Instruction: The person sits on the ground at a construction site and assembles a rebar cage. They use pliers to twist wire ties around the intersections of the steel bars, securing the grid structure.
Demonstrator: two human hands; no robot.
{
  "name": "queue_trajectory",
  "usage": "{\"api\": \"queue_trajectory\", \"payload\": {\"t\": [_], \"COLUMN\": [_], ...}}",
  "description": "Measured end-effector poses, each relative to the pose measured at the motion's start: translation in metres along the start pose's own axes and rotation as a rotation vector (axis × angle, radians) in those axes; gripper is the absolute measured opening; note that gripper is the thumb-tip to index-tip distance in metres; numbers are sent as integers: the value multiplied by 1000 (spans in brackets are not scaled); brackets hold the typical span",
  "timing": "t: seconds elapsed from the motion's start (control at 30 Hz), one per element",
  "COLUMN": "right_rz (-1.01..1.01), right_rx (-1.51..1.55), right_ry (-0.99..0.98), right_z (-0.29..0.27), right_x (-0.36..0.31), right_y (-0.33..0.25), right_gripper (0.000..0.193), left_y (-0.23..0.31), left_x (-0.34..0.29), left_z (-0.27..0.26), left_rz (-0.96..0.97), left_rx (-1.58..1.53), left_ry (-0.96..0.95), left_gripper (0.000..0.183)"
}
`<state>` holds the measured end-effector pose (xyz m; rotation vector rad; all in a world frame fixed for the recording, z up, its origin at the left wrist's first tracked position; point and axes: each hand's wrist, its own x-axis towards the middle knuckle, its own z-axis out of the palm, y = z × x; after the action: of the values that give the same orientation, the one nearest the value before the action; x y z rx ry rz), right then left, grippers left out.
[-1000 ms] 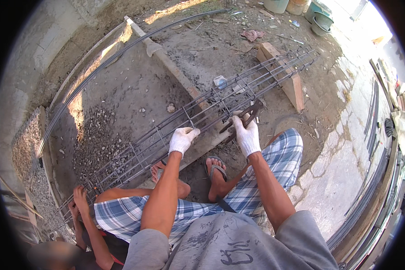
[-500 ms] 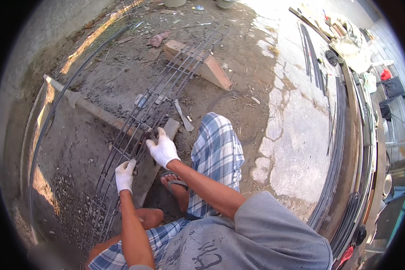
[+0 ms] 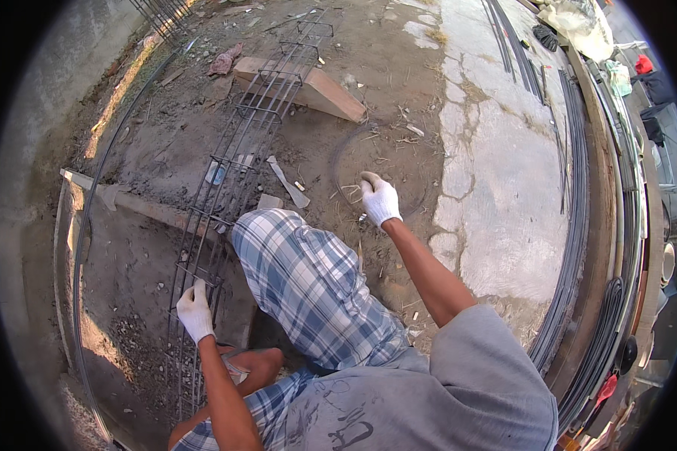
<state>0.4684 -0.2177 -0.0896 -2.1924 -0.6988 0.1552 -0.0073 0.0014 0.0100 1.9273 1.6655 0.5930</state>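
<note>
A long steel rebar cage, thin bars tied with square stirrups, runs from beside my left leg to the far side. My gloved left hand is closed, fingertips pinching the cage at a stirrup. Out to the right, my gloved right hand is above the dirt, its fingers drawn together; whether anything is in them is hidden. Next to it a loop of thin wire lies on the ground. The cage rests across a wooden block at its far part and a wooden beam nearer me.
A flat pale strip lies beside the cage. Cracked concrete spans the right, with bundled long bars along its edge. A long curved bar bends along the left, near the wall. Another cage stands at the far left.
My right hand has left the cage and moved right, over the wire loop. My left hand stays at the cage. My knee has shifted left, toward the cage, and the view has turned.
</note>
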Motion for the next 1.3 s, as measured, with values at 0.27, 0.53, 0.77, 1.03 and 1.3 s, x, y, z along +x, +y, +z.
{"api": "queue_trajectory", "payload": {"t": [0.27, 0.53, 0.77, 1.03, 1.3], "right_rz": [136, 140, 222, 184, 281], "right_rx": [-554, 63, 438, 278, 376], "right_ry": [-397, -633, -729, -757, -740], "right_z": [51, 28, 50, 75, 71], "right_x": [-67, -151, -217, -222, -222], "right_y": [-18, -56, 4, 51, 37], "right_gripper": [40, 44, 41, 43, 41], "left_y": [123, 71, 66, 69, 61], "left_x": [-21, -22, -17, -23, -40], "left_z": [0, 151, 197, 204, 189], "left_rz": [-98, -584, -664, -694, -759], "left_rx": [-317, -740, -740, -740, -763], "left_ry": [-266, -902, -988, -1042, -1042], "left_gripper": [40, 34, 31, 29, 30]}}
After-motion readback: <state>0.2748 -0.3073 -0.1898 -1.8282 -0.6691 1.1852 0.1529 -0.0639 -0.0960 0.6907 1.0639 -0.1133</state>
